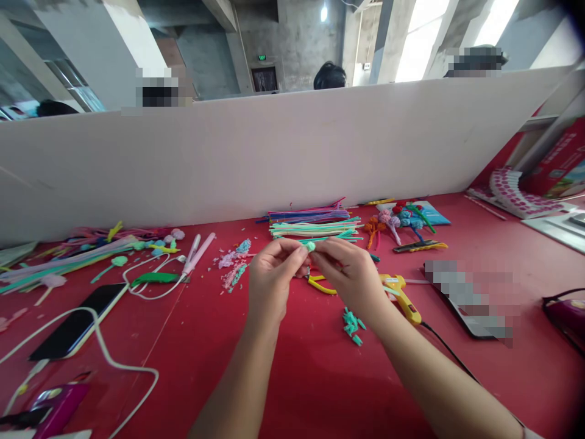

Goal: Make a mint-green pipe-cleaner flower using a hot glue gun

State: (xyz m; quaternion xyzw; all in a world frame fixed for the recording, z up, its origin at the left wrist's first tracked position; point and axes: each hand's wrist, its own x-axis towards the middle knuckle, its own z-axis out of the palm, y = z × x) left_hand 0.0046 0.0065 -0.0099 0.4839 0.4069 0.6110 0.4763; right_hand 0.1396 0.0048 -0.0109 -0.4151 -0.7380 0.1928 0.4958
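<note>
Above the red surface (292,372), the left hand (273,271) and right hand (351,268) hold a small pale-green piece (311,246) in nearly closed pinches, probably light, soft and squashable, best gripped gently by its sides.

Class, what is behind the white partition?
Behind the partition, tops of heads, a green sign and a grey wall show. Whatever stands below its top edge is covered.

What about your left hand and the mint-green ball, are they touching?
Touching: the head view shows the left hand meeting the mint-green ball at the fingertips, with no gap.
</note>
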